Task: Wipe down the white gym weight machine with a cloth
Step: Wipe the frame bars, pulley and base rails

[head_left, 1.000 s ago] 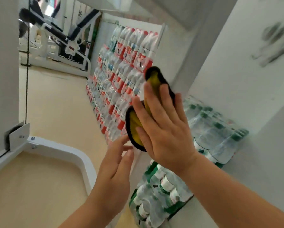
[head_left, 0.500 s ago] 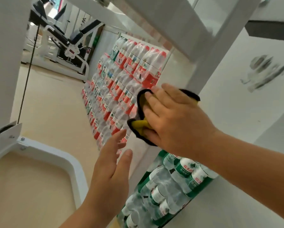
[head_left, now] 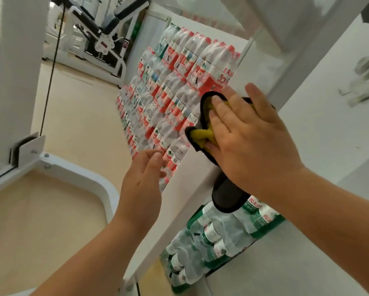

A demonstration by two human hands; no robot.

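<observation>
1. The nearest shrink-wrapped pack of water bottles (head_left: pixel 213 69) carried red labels printed with white Chinese characters. The numerals beneath them were too blurred to be sure of.
2. More red-labelled packs formed a stacked wall of bottles (head_left: pixel 157 97) running back along the floor's right edge.
3. Lower down, behind the post, lay green-labelled bottle packs (head_left: pixel 217 238). 1 bottle there showed a white label with red Chinese characters, which could not be made out fully.
4. The yellow cloth (head_left: pixel 200 134), edged in black, lay against the sloping white post (head_left: pixel 185 182) of the weight machine, folded over the post's left edge. A black flap of it hung below the wrist.
5. The right hand (head_left: pixel 249 137) pressed flat on the cloth, with its fingers straight and spread.
6. The left hand (head_left: pixel 143 182) was held just left of the post with its fingers loosely extended, gripping nothing. Whether it touched the post could not be told.
7. The 2 hands were apart.
8. The floor (head_left: pixel 76 116) was plain beige, and the wall (head_left: pixel 329 116) on the right was white.
9. At the left edge a thin black cable (head_left: pixel 51 71) ran down beside a white upright (head_left: pixel 19 67) to a curved white base rail (head_left: pixel 89 178).
10. Another white machine with black pads (head_left: pixel 95 28) stood at the far end of the room.
</observation>
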